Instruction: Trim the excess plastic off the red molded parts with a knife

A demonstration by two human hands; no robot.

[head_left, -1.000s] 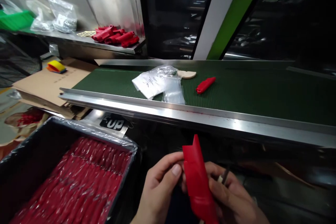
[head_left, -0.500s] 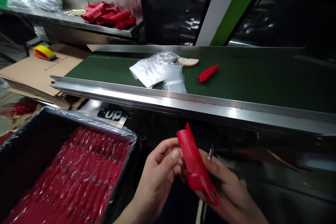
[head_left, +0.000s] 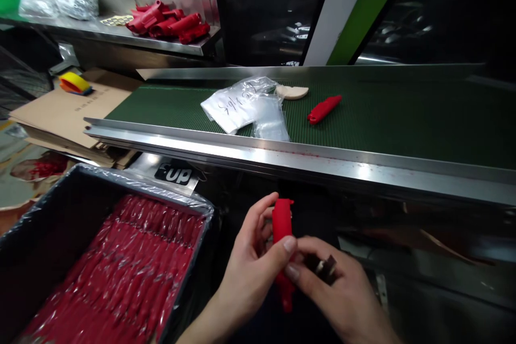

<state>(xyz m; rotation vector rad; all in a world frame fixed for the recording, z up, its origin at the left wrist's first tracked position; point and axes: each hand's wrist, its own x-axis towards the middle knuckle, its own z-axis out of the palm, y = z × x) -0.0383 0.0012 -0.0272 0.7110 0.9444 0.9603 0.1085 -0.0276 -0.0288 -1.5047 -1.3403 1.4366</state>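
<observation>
A red plastic housing, tube-like with a narrower lower end, is held upright in front of me below the belt's edge. My left hand wraps it from the left, thumb lying across its front. The thumb and forefinger of my right hand pinch its right side, around the middle. Tucked in the same right hand is a small slim tool with a dark brown end; its kind is not clear, and most of it is hidden by the fingers. The part's middle is covered by both thumbs.
On the green conveyor belt lie another red part, plastic bags and a cream half-round piece. A lined bin at left holds rows of bagged red parts. More red housings pile on the metal shelf. Flat cardboard lies left.
The red housing has turned from a slant to nearly upright, showing a different side. My left thumb has moved onto it. The tool in my right hand now shows its dark end.
</observation>
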